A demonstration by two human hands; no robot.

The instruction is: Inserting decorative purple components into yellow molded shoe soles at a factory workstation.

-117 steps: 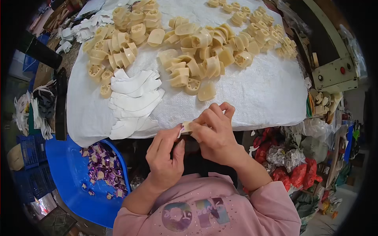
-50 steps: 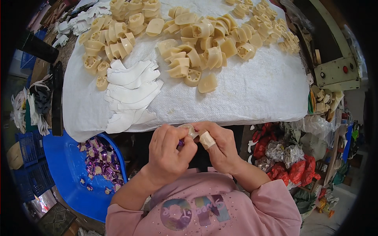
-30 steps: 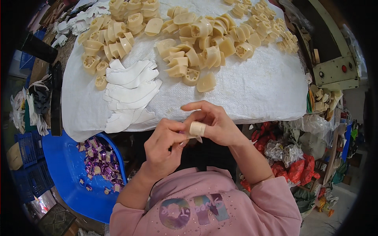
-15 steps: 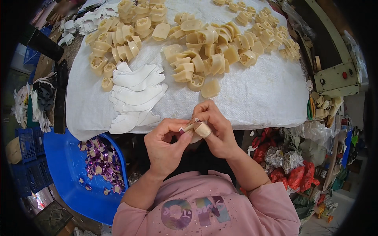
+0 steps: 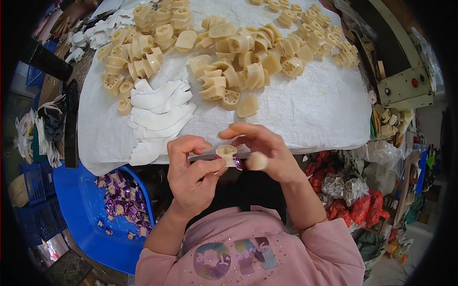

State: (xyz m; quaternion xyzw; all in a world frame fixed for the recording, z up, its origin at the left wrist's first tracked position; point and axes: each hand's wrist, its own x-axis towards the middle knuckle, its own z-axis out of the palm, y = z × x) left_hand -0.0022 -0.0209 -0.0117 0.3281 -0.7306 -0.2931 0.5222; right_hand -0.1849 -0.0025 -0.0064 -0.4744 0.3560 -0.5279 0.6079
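My left hand (image 5: pixel 193 169) is closed on a small beige shoe heel (image 5: pixel 226 150), pinching it between thumb and fingers in front of the table edge. The heel's hollow end faces up, and shiny purple covering shows on its side. My right hand (image 5: pixel 269 150) is beside it with fingers curved and apart. A beige wrap (image 5: pixel 257 161) covers the right thumb, close to the purple side; whether it touches is unclear. White cut pieces (image 5: pixel 160 112) lie overlapping beyond my left hand. Many bare beige heels (image 5: pixel 248 106) are heaped farther back.
A white woven sheet (image 5: pixel 305 119) covers the table. At lower left stands a blue basin (image 5: pixel 86 209) holding purple-covered heels (image 5: pixel 124 200). Red and clear plastic bags (image 5: pixel 358 205) crowd the lower right. A pale green machine frame (image 5: pixel 405 90) borders the table's right side.
The two hands were pinched together around the piece. Now the right fingers have spread away from it, while the left keeps hold, and the heel's hollow end shows. The view has shifted slightly.
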